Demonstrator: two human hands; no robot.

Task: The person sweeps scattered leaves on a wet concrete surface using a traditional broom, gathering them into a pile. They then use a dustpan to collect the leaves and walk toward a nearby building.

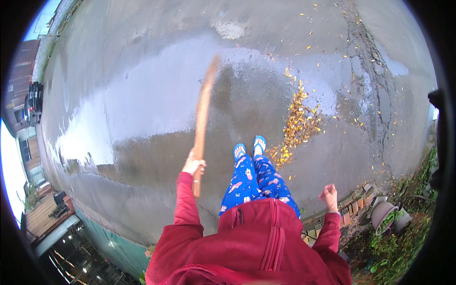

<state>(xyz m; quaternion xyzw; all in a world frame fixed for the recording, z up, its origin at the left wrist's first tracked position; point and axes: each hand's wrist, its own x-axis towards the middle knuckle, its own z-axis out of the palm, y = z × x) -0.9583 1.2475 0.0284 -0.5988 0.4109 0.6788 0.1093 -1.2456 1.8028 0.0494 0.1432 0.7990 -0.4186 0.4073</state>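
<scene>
- Two hands are in view, one with a thing in it. The left grip point(194, 165) is wrapped round one long brown stick point(203, 114), close to its near end.
- The right grip point(328, 193) is narrow, its fingers curled in, out to the right of the body; whether anything is inside cannot be told.
- The stick's long axis runs away from the body, leaning a little to the right, with a slight bend along its length. A short stub sticks out behind the left hand, toward the body; the far end points forward and is blurred.
- The stick is ahead and to the left of the feet, above the concrete ground point(142, 209); whether its far end touches down cannot be told.
- Two sleeves belong to one dark red jacket point(213, 251), above one pair of blue patterned trousers point(242, 183).
- Two feet wear two blue sandals point(239, 151), side by side.
- One heap of yellow and brown leaves point(301, 121), too many to count, lies just right of the feet; more leaves are scattered beyond it.
- One broad wet patch point(147, 95) shines forward and left.
- One cracked strip point(373, 80) crosses the ground at the right.
- A row of bricks point(349, 209) edges the lower right, near one pale pot point(384, 216) lying tilted.
- One dark car point(33, 103) stands far left.
</scene>
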